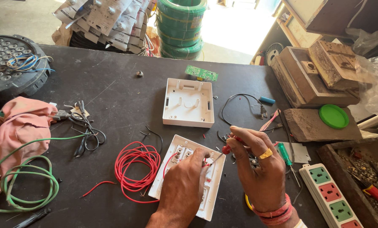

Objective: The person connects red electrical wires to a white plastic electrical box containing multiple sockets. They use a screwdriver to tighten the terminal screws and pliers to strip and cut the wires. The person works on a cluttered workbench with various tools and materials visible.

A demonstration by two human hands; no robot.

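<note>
A white switch plate (pixel 178 158) lies face down near the front of the dark workbench, its terminals showing. My left hand (pixel 184 185) rests on the plate and pinches a red wire at a terminal. My right hand (pixel 256 164) grips a small red-handled screwdriver (pixel 222 153) whose tip meets the same terminal. A coil of red wire (pixel 134 169) lies just left of the plate and runs into it. An empty white back box (pixel 188 102) sits open behind the plate.
A green circuit board (pixel 202 73), a black cord with plug (pixel 244 105), a green-handled screwdriver (pixel 287 155), a power strip (pixel 332 196), green wire (pixel 28 177), a pink cloth (pixel 16 126), wooden blocks (pixel 319 76) and a parts tray (pixel 362 169) surround the work.
</note>
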